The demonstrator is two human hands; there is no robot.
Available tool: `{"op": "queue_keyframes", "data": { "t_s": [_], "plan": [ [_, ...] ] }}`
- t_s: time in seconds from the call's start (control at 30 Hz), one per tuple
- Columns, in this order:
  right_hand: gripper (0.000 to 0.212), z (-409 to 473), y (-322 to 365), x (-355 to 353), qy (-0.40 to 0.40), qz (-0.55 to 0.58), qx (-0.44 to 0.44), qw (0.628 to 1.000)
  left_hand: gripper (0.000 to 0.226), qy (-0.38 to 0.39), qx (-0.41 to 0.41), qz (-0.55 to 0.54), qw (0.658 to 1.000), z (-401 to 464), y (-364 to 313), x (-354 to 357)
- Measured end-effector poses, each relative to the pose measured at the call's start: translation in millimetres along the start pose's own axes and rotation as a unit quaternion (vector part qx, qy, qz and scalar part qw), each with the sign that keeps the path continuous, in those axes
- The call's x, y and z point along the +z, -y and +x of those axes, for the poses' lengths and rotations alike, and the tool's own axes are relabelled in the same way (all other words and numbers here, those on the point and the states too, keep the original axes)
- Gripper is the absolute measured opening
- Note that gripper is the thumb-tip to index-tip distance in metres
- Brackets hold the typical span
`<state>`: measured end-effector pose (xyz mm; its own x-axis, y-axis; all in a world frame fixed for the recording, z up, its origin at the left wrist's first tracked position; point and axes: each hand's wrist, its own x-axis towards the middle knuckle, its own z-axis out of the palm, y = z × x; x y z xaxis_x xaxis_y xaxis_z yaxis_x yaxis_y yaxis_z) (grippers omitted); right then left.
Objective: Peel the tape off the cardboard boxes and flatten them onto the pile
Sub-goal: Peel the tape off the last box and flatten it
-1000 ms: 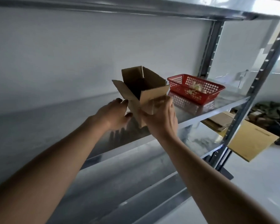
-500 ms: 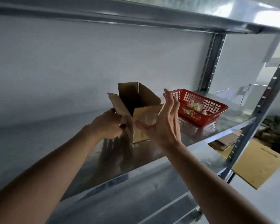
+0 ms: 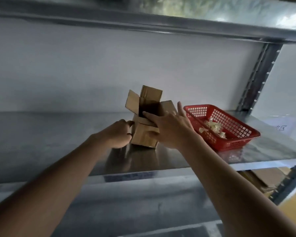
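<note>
Cardboard box (image 3: 144, 134) now sits upright on the metal shelf (image 3: 58, 142), flaps open, w/ left hand (image 3: 117, 134) gripping its side. Right hand (image 3: 169, 127), raised a moment ago, now lies flat-fingered across the near flap, beside the red basket (image 3: 229, 127) of tape scraps (image 3: 212, 128). Looks ready for flattening.

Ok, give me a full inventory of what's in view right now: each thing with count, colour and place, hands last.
small open-topped cardboard box: one, brown, standing on the shelf between the hands, flaps up
grey metal shelf: one, carrying the box and basket
red plastic mesh basket: one, on the shelf right of the box
crumpled pale tape scraps: a small heap, whitish, inside the basket
flattened cardboard pile: brown, on the level below, far right; count unclear
left hand: fingers curled against the box's left side
right hand: fingers spread straight, laid on the box's near top edge
</note>
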<state>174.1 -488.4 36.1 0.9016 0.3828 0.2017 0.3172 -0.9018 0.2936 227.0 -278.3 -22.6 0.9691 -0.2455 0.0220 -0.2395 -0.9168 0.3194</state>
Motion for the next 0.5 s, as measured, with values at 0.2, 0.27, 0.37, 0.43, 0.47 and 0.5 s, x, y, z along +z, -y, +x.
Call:
{"op": "queue_keyframes", "data": {
  "t_s": [0.2,0.27,0.37,0.43,0.47,0.5],
  "plan": [
    [0.072,-6.2,-11.5,24.5,-0.043,0.130,-0.033,0.990,0.058,-0.033,-0.052,-0.007,0.998,-13.1,-16.6,7.7],
    [0.078,-7.6,-10.5,33.4,-0.063,0.173,-0.044,0.982,0.056,-0.045,-0.067,-0.012,0.997,-18.4,-17.9,8.7],
    [0.083,-12.1,-5.2,45.7,-0.123,0.271,-0.066,0.952,0.053,-0.086,-0.080,-0.094,0.989,-24.8,-17.1,2.0],
    [0.074,-14.1,-0.8,53.2,-0.177,0.346,-0.053,0.920,0.050,-0.129,-0.109,-0.281,0.945,-30.8,-16.7,-5.4],
    [0.067,-13.9,2.9,55.8,-0.196,0.402,-0.037,0.894,0.047,-0.140,-0.132,-0.391,0.900,-34.5,-17.0,-9.3],
    [0.063,-12.8,7.9,57.3,-0.203,0.466,-0.021,0.861,0.044,-0.143,-0.148,-0.485,0.850,-38.4,-18.1,-12.9]
  ]
}}
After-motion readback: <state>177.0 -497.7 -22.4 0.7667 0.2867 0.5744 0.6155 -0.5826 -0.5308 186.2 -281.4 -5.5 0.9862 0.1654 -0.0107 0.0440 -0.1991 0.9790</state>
